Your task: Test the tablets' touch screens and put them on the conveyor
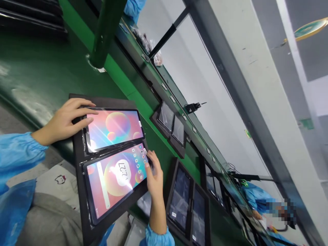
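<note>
Two tablets with lit screens lie side by side in a black foam tray (102, 101). The upper tablet (123, 119) shows a pink and blue wallpaper with round shapes. On the lower tablet (110, 184) are app icons and a clock reading 7:27. My left hand (65, 119) rests with fingers stretched out over the near end of the upper tablet, fingertips on its screen. At the far end of the lower tablet, my right hand (155, 177) is closed on the edge, thumb at the screen border and fingers bent around the corner.
Further trays of dark tablets (180, 194) stand along the green bench (46, 78), with two more tablets (166, 116) behind. A green post (106, 34) rises from the bench. Black trays (30, 17) are stacked at upper left. A co-worker in a blue sleeve (258, 196) is at right.
</note>
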`<state>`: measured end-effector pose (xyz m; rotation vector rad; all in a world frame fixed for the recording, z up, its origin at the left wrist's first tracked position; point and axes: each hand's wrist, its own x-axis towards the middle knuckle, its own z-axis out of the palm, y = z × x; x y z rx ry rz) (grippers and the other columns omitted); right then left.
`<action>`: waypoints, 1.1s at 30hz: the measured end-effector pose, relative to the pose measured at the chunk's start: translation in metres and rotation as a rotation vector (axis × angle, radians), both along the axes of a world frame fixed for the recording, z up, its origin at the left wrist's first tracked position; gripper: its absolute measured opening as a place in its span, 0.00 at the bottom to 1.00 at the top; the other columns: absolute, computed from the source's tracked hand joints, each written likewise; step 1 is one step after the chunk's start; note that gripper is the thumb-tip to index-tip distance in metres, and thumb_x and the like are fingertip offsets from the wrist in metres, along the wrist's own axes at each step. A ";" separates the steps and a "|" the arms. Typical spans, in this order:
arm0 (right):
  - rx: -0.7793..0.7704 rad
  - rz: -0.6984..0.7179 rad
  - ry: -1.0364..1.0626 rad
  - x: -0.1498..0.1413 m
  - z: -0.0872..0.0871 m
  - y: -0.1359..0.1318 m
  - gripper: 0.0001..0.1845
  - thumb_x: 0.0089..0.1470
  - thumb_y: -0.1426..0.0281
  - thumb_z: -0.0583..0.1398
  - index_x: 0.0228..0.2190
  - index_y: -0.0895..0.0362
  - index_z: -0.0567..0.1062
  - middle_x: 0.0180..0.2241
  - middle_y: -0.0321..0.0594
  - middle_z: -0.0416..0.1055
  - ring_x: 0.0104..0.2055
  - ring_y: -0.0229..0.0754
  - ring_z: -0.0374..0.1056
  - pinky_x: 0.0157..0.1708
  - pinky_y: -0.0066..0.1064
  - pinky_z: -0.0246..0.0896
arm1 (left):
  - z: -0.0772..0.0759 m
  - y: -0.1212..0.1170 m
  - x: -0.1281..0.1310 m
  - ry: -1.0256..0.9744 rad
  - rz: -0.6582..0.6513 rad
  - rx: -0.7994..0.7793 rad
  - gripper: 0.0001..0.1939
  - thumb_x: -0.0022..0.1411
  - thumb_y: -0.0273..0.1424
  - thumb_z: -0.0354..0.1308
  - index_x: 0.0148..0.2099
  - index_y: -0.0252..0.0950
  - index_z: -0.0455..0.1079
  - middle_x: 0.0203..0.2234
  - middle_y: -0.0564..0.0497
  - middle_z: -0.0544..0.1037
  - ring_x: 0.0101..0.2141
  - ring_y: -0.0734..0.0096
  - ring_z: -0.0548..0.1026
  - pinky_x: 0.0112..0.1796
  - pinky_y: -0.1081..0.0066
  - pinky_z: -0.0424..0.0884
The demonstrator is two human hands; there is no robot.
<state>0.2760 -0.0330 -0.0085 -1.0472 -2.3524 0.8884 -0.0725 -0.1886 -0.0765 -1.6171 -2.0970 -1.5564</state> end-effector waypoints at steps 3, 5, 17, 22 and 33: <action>0.100 0.131 -0.084 -0.027 0.004 -0.022 0.17 0.63 0.64 0.56 0.51 0.50 0.76 0.62 0.45 0.66 0.70 0.52 0.51 0.65 0.54 0.53 | 0.002 0.001 -0.001 0.021 -0.048 0.015 0.13 0.68 0.37 0.52 0.49 0.41 0.75 0.51 0.45 0.73 0.55 0.55 0.68 0.56 0.52 0.63; 0.129 0.174 -0.114 -0.042 0.003 -0.031 0.17 0.64 0.65 0.55 0.51 0.50 0.75 0.62 0.44 0.65 0.70 0.51 0.50 0.65 0.54 0.53 | 0.004 0.001 -0.001 0.021 -0.054 0.026 0.13 0.68 0.36 0.53 0.48 0.41 0.75 0.51 0.45 0.73 0.55 0.55 0.68 0.56 0.51 0.63; 0.272 0.269 -0.131 -0.031 -0.011 -0.114 0.21 0.61 0.76 0.54 0.53 0.49 0.71 0.63 0.43 0.63 0.71 0.57 0.45 0.65 0.68 0.39 | -0.015 -0.032 0.064 -0.046 -0.073 -0.039 0.17 0.61 0.33 0.56 0.46 0.62 0.77 0.59 0.56 0.70 0.64 0.48 0.59 0.64 0.39 0.48; 0.237 0.046 -0.048 0.005 -0.016 -0.131 0.17 0.61 0.74 0.54 0.49 0.50 0.73 0.58 0.45 0.69 0.68 0.61 0.53 0.63 0.72 0.43 | -0.016 -0.036 0.061 0.028 -0.083 -0.069 0.20 0.61 0.33 0.54 0.51 0.61 0.74 0.63 0.58 0.66 0.66 0.49 0.57 0.66 0.39 0.46; 0.205 0.025 -0.080 0.044 -0.057 -0.186 0.20 0.57 0.66 0.55 0.51 0.43 0.71 0.67 0.36 0.56 0.69 0.67 0.49 0.54 0.67 0.65 | -0.001 -0.041 0.062 -0.179 0.094 -0.033 0.16 0.64 0.34 0.50 0.52 0.56 0.70 0.58 0.56 0.71 0.63 0.57 0.63 0.64 0.47 0.58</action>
